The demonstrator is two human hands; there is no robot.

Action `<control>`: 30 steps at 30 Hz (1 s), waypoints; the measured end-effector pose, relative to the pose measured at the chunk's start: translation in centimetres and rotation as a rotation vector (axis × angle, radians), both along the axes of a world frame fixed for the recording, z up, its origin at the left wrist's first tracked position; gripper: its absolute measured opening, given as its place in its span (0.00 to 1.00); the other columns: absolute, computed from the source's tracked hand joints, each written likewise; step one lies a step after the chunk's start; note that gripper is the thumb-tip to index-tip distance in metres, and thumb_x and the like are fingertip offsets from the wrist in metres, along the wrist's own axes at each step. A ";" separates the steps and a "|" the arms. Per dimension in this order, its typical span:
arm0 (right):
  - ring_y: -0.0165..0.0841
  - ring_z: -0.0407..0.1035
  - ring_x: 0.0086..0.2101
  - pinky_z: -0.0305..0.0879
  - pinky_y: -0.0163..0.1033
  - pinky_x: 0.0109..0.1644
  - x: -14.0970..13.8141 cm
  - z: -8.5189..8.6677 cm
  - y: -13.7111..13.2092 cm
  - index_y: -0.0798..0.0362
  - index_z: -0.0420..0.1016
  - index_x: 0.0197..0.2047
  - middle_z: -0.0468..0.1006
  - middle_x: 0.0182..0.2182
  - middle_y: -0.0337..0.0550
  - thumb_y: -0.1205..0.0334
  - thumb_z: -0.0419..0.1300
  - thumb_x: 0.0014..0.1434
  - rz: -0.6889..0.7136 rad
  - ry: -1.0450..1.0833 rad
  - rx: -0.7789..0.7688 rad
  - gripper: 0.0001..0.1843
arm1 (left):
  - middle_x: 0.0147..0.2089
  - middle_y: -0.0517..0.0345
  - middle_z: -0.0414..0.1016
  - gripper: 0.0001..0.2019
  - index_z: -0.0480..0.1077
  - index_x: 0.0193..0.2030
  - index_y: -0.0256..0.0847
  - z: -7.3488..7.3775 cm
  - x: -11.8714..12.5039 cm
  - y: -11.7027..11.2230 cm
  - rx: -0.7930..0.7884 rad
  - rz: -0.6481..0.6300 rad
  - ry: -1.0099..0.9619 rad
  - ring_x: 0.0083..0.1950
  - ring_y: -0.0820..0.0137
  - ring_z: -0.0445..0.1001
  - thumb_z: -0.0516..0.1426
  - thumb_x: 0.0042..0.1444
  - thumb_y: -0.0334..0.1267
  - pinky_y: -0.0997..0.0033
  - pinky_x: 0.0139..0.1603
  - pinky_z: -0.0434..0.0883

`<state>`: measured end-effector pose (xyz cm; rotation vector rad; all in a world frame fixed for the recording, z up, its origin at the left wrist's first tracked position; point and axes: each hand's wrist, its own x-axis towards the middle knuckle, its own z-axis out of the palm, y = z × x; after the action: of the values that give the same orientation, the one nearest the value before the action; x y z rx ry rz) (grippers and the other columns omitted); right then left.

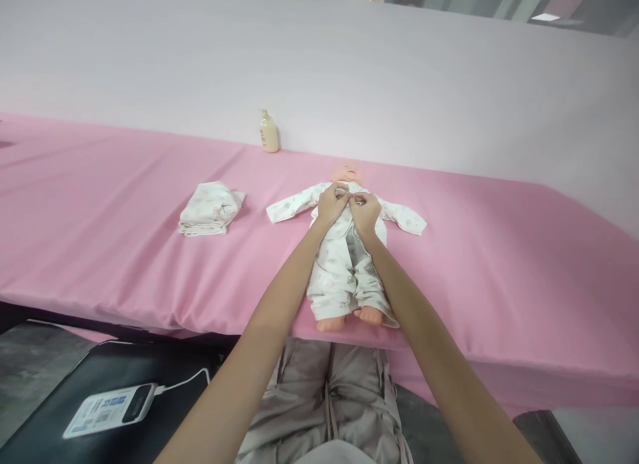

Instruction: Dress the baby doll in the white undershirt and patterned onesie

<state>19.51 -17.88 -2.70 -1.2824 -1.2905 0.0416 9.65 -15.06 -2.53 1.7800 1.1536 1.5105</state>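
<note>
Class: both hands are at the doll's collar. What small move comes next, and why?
Probably shift the grip a little lower on the romper: left hand and right hand meet at its collar, while the front gapes open below them on the doll.

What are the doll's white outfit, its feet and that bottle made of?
The outfit looks like soft printed cotton: matte, creased, limp sleeves. The feet seem smooth vinyl or rubber, evenly peach-coloured. The bottle is probably cream plastic with a pump top, though too small to be sure.
</note>
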 end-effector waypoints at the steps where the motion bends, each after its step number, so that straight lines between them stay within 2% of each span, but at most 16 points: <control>1: 0.35 0.68 0.31 0.64 0.40 0.42 0.0 0.0 0.0 0.53 0.74 0.26 0.74 0.26 0.41 0.64 0.56 0.49 -0.001 0.002 -0.002 0.06 | 0.32 0.59 0.78 0.07 0.70 0.38 0.41 0.0 0.0 0.0 0.001 -0.005 0.000 0.37 0.70 0.77 0.57 0.51 0.33 0.71 0.44 0.71; 6: 0.34 0.68 0.31 0.64 0.40 0.42 0.0 0.1 -0.1 0.53 0.73 0.26 0.74 0.27 0.41 0.65 0.53 0.49 0.011 0.031 0.015 0.08 | 0.34 0.59 0.79 0.11 0.71 0.38 0.40 -0.2 0.1 0.1 0.010 -0.021 0.011 0.38 0.72 0.77 0.53 0.48 0.27 0.72 0.45 0.71; 16: 0.33 0.65 0.31 0.62 0.40 0.42 0.0 0.0 0.0 0.52 0.67 0.25 0.71 0.25 0.38 0.67 0.54 0.47 0.004 0.031 -0.005 0.02 | 0.39 0.55 0.79 0.11 0.70 0.38 0.38 0.3 0.2 -0.1 -0.005 -0.031 0.005 0.40 0.72 0.77 0.54 0.47 0.25 0.72 0.45 0.71; 25: 0.34 0.64 0.34 0.60 0.40 0.44 0.2 -0.6 0.7 0.52 0.65 0.26 0.69 0.28 0.41 0.68 0.52 0.50 0.015 -0.032 0.021 0.04 | 0.31 0.59 0.77 0.09 0.70 0.38 0.40 0.0 0.0 0.1 0.002 -0.023 -0.011 0.34 0.72 0.75 0.55 0.49 0.30 0.72 0.42 0.70; 30: 0.35 0.64 0.35 0.60 0.41 0.45 0.2 -0.6 0.7 0.51 0.64 0.25 0.70 0.28 0.41 0.69 0.52 0.49 0.028 -0.026 0.008 0.04 | 0.31 0.59 0.78 0.10 0.70 0.39 0.40 0.0 0.1 0.2 -0.013 -0.017 0.007 0.34 0.71 0.75 0.56 0.47 0.30 0.71 0.43 0.70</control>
<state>19.72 -17.16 -3.33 -1.2617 -1.3301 0.0397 9.72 -14.86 -2.56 1.7836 1.1458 1.4848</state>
